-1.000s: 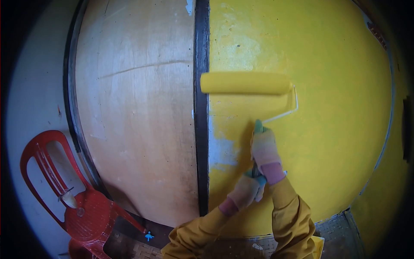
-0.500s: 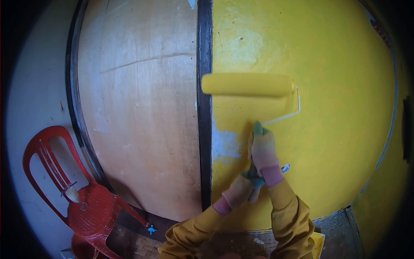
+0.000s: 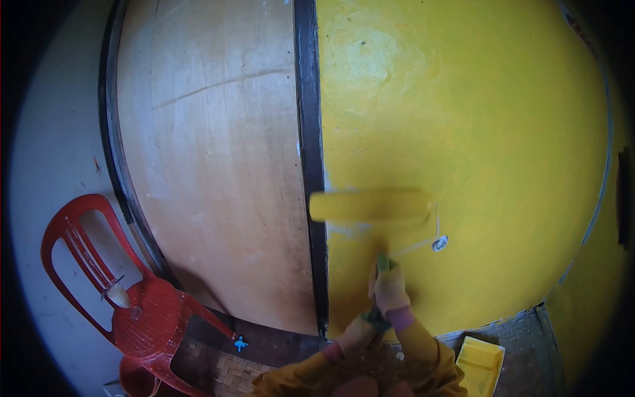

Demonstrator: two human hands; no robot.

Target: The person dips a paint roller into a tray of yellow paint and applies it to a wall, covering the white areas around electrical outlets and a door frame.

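Note:
A yellow paint roller (image 3: pixel 370 206) lies level against the yellow wall (image 3: pixel 476 145), its left end overlapping the dark vertical strip (image 3: pixel 308 99). Its thin wire frame runs down from the right end to a green handle (image 3: pixel 383 264). My right hand (image 3: pixel 390 290) is wrapped round the upper part of the handle. Lower and to the left, my left hand (image 3: pixel 358 335) grips the handle's bottom part. Some pale patches of wall show just above and below the roller's left part. The roller and hands are slightly blurred.
A red plastic chair (image 3: pixel 149 317) with a whitish object on it stands at the lower left, above a red bucket (image 3: pixel 135 380). A yellow paint tray (image 3: pixel 479 367) rests on the floor at the lower right. Left of the strip is a bare wooden panel (image 3: pixel 218 165).
The roller has moved down the wall, over the pale patch, and both hands have gone down with it, still on the handle. More of the paint tray shows.

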